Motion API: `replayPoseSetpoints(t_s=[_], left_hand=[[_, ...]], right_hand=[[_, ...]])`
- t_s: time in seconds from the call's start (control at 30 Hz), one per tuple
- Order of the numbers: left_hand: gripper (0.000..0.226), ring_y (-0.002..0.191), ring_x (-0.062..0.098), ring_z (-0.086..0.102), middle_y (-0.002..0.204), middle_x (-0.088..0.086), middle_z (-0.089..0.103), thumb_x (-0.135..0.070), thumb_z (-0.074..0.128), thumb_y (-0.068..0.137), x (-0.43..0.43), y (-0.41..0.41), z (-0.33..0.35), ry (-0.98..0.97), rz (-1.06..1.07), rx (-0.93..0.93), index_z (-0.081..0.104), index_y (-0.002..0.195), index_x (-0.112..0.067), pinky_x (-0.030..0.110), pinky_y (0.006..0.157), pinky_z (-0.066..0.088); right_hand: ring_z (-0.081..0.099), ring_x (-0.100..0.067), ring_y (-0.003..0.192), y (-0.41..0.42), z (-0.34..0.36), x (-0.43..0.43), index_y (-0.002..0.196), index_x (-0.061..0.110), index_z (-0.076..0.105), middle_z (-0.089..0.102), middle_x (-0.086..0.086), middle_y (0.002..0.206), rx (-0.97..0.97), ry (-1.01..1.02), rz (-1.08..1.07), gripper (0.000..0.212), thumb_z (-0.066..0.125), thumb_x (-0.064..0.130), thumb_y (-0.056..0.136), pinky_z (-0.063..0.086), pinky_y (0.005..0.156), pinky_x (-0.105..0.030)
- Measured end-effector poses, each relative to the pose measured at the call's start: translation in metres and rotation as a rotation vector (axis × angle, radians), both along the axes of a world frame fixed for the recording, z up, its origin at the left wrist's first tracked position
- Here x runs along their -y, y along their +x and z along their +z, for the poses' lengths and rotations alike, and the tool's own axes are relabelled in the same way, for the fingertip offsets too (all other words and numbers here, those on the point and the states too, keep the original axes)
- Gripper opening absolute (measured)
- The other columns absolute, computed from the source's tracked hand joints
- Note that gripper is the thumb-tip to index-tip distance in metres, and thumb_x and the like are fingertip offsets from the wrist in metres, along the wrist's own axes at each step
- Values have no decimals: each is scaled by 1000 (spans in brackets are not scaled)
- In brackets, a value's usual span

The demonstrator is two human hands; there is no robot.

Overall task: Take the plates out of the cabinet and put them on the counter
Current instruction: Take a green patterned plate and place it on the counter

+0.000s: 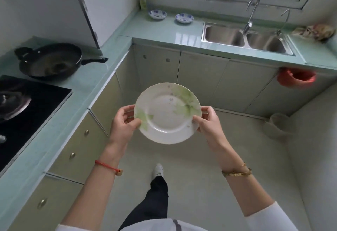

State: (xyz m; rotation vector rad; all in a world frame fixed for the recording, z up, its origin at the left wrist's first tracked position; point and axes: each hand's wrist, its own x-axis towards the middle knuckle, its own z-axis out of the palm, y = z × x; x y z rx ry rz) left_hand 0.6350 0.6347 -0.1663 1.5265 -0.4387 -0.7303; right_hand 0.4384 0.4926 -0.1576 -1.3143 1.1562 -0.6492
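Above floor, in middle of kitchen: white plate (166,114) with green leaves, held up in air, not on counter (164,28). Left hand (124,121) grips left rim, thumb on top. Right hand (207,121) grips right rim, thumb on top. Two small blue bowls (157,14) sit on far counter, left of sink (244,37). Black pan (51,63) rests on left counter beside stove (27,110).
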Motion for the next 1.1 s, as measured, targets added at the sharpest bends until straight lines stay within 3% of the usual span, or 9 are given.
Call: replayPoseSetpoints(t_s=[0.17, 0.27, 0.5, 0.6, 0.7, 0.83, 0.97, 1.1], left_hand=[[46, 106, 22, 62, 120, 13, 65, 15, 57, 83, 105, 63, 14, 5, -19, 15, 56, 123, -7, 39, 92, 54], [46, 110, 22, 63, 120, 11, 66, 12, 58, 84, 169, 105, 24, 11, -58, 32, 56, 124, -10, 37, 93, 55], [45, 106, 21, 63, 115, 9, 67, 13, 59, 82, 302, 181, 30, 36, -78, 56, 58, 118, -14, 37, 92, 54], [45, 105, 19, 64, 114, 7, 68, 12, 59, 82, 353, 210, 25, 39, -69, 57, 59, 119, -13, 35, 89, 55], [45, 104, 18, 65, 114, 6, 68, 11, 60, 82, 409, 241, 16, 46, -43, 48, 59, 118, -15, 32, 84, 55], [44, 107, 22, 64, 115, 9, 68, 13, 61, 82, 485, 285, 6, 57, 35, 41, 59, 117, -15, 41, 95, 54], [45, 107, 23, 64, 113, 7, 68, 13, 63, 81, 556, 332, 0, 84, 129, 14, 59, 112, -19, 41, 93, 54], [47, 106, 25, 64, 114, 11, 67, 14, 63, 80, 617, 385, -7, 126, 205, 10, 55, 119, -11, 41, 92, 54]], right_hand=[[63, -25, 94, 60, 8, 98, 110, 12, 55, 67, -13, 105, -11, -5, -21, 26, 56, 4, 86, 52, 81, -39], [63, -25, 93, 99, 15, 156, 110, 11, 55, 67, -11, 102, 4, -10, -59, 26, 56, 3, 85, 50, 75, -35], [65, -31, 106, 173, 18, 280, 108, 12, 56, 68, -14, 109, -38, 6, -102, 28, 57, 4, 82, 53, 91, -48], [64, -34, 106, 203, 14, 336, 105, 12, 56, 67, -15, 109, -50, -9, -89, 25, 57, 3, 82, 54, 91, -53], [64, -31, 105, 236, 10, 400, 103, 15, 56, 67, -12, 108, -70, -30, -47, 25, 57, 4, 81, 53, 93, -53], [65, -28, 102, 288, 6, 490, 106, 15, 56, 66, -9, 104, -78, -29, 33, 28, 58, 5, 81, 55, 91, -49], [64, -21, 91, 348, 5, 577, 106, 20, 53, 65, -4, 99, -77, 26, 142, 25, 56, 7, 85, 55, 73, -34], [65, -28, 98, 416, 1, 649, 114, 14, 52, 64, -11, 103, -141, 28, 200, 32, 54, 3, 84, 59, 81, -45]])
